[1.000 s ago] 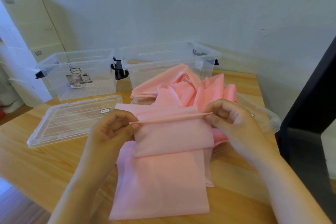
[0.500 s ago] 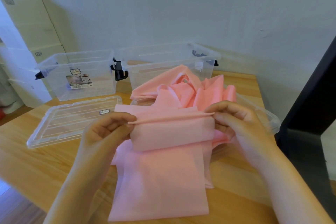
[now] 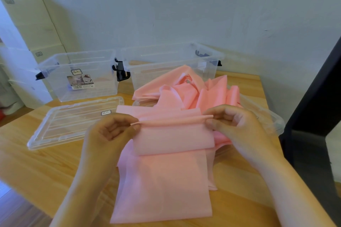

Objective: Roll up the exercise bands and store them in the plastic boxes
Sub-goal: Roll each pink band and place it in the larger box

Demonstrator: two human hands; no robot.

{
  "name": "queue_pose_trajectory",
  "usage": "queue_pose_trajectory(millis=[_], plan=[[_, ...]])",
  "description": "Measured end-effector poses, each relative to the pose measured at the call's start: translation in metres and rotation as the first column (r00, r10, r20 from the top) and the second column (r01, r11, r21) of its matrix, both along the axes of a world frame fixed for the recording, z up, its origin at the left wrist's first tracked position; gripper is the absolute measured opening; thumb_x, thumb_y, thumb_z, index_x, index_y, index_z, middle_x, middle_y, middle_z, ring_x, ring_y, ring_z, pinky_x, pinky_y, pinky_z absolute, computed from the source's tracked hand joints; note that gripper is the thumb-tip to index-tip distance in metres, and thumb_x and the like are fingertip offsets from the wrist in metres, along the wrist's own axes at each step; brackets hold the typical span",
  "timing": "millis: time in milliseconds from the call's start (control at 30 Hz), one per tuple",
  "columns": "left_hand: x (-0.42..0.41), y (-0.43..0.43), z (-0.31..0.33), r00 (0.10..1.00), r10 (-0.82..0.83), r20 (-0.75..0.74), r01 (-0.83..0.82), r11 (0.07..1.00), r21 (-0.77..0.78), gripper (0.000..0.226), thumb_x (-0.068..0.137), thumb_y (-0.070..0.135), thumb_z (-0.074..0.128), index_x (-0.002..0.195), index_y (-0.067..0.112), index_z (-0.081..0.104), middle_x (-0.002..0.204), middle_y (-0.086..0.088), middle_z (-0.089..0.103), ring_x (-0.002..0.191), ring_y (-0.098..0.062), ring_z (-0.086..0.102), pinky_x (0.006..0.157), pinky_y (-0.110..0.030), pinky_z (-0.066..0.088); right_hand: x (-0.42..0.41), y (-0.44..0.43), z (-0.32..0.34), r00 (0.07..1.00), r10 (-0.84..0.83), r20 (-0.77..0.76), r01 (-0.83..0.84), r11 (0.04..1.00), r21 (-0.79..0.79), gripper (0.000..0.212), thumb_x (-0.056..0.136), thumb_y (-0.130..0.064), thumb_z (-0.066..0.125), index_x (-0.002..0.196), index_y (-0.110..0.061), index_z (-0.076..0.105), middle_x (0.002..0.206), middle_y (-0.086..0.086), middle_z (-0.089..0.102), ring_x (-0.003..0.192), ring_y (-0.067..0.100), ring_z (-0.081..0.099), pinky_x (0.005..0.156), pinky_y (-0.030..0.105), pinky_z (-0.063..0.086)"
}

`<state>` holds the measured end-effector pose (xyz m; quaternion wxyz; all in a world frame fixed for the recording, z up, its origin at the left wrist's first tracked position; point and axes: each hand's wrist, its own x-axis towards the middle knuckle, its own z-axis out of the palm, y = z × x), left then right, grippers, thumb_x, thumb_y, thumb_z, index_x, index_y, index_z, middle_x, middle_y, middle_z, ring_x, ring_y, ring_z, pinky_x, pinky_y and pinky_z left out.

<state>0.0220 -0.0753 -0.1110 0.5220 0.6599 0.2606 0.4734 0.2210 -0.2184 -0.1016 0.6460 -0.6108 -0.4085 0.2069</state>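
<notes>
**On the tabletop: limp band, roll just begun**

Mid-tabletop, toward the near edge, the pink band lies flat w/ its far end turned into a thin roll. The left hand & right hand each pinch one roll end, thumb and fingertips clamped on it. Prob. light, soft, stretchy (no stiffness at all): hold both ends, even tension, or it skews. Boxes stand open at the far edge.
</notes>
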Motion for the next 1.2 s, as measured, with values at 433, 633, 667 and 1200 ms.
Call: queue_pose_trajectory(millis=[433, 633, 667, 1200], plan=[[-0.0046, 0.0035, -0.0021, 0.984, -0.165, 0.065, 0.171, 0.980, -0.105, 0.017, 0.065, 0.008, 0.071, 0.071, 0.023, 0.076, 0.072, 0.000, 0.068, 0.068, -0.012, 0.064, 0.063, -0.020, 0.054, 0.0012, -0.0048, 0.0041, 0.983, 0.066, -0.170, -0.056, 0.996, 0.064, 0.031, 0.087, 0.005, 0.055, 0.075, -0.017, 0.073, 0.073, -0.002, 0.068, 0.072, 0.007, 0.065, 0.064, 0.016, 0.052], [-0.0044, 0.0011, 0.0012, 0.986, -0.137, 0.092, 0.146, 0.985, -0.094, 0.021, 0.074, 0.011, 0.061, 0.067, 0.022, 0.078, 0.076, 0.001, 0.072, 0.069, -0.012, 0.066, 0.065, -0.021, 0.055, 0.0025, -0.0033, 0.0031, 0.982, 0.075, -0.172, -0.065, 0.996, 0.061, 0.029, 0.088, -0.004, 0.055, 0.072, -0.017, 0.076, 0.079, -0.002, 0.072, 0.076, 0.008, 0.067, 0.066, 0.017, 0.052], [-0.0044, -0.0008, 0.0021, 0.991, -0.117, 0.068, 0.122, 0.990, -0.069, 0.019, 0.076, 0.008, 0.068, 0.068, 0.023, 0.077, 0.076, 0.002, 0.072, 0.070, -0.011, 0.066, 0.066, -0.020, 0.055, 0.0017, -0.0030, 0.0031, 0.987, 0.069, -0.145, -0.061, 0.996, 0.057, 0.021, 0.084, -0.005, 0.060, 0.074, -0.016, 0.075, 0.078, -0.003, 0.071, 0.075, 0.006, 0.066, 0.066, 0.016, 0.052], [0.0023, -0.0061, 0.0017, 0.995, -0.102, -0.009, 0.102, 0.994, -0.029, 0.020, 0.083, 0.008, 0.064, 0.074, 0.024, 0.068, 0.061, -0.003, 0.064, 0.059, -0.013, 0.059, 0.062, -0.020, 0.053, 0.0009, -0.0022, 0.0000, 1.000, 0.029, -0.014, -0.028, 0.999, 0.016, 0.019, 0.087, -0.008, 0.062, 0.081, -0.024, 0.071, 0.067, 0.002, 0.063, 0.070, 0.013, 0.061, 0.067, 0.024, 0.049]])
